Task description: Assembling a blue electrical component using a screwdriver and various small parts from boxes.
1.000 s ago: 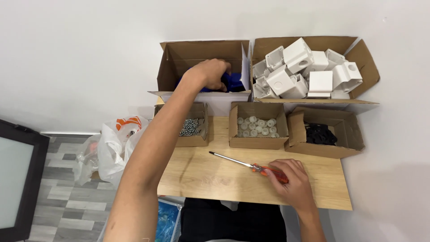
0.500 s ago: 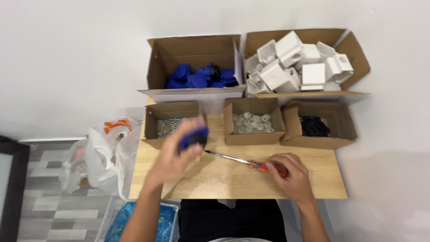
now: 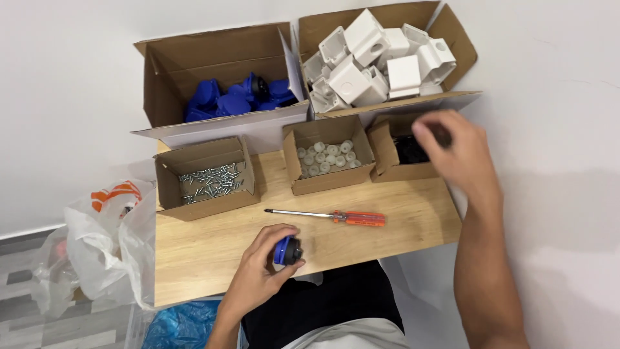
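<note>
I have my left hand [image 3: 258, 274] at the near edge of the tabletop [image 3: 194, 249], fingers wrapped around a small blue part with a black end [image 3: 287, 249], so that hand is grasping it just above the wood; my right hand [image 3: 460, 155] is up over the small box of black pieces [image 3: 403, 152] at the far right of the tabletop, fingers bent and slightly blurred, and I cannot tell whether it pinches anything or hangs loose; between the two hands an orange-handled screwdriver [image 3: 336, 216] lies flat on the wood, its tip pointing toward the left edge, apart from both hands; along the middle of the tabletop sit three small cardboard boxes in a row: the one toward the left edge holds silver screws [image 3: 210, 181], the middle one holds pale round caps [image 3: 326, 156], and the right one is the box under my right hand; behind them, against the wall at the far edge, two larger cartons stand side by side, the left carton [image 3: 194, 71] filled with blue parts like the one I hold, the right carton [image 3: 452, 39] heaped with white plastic housings [image 3: 378, 61]; off the left edge of the tabletop a white plastic bag with orange print [image 3: 97, 239] slumps beside it, and a blue bag [image 3: 184, 323] shows below the near left corner.
</note>
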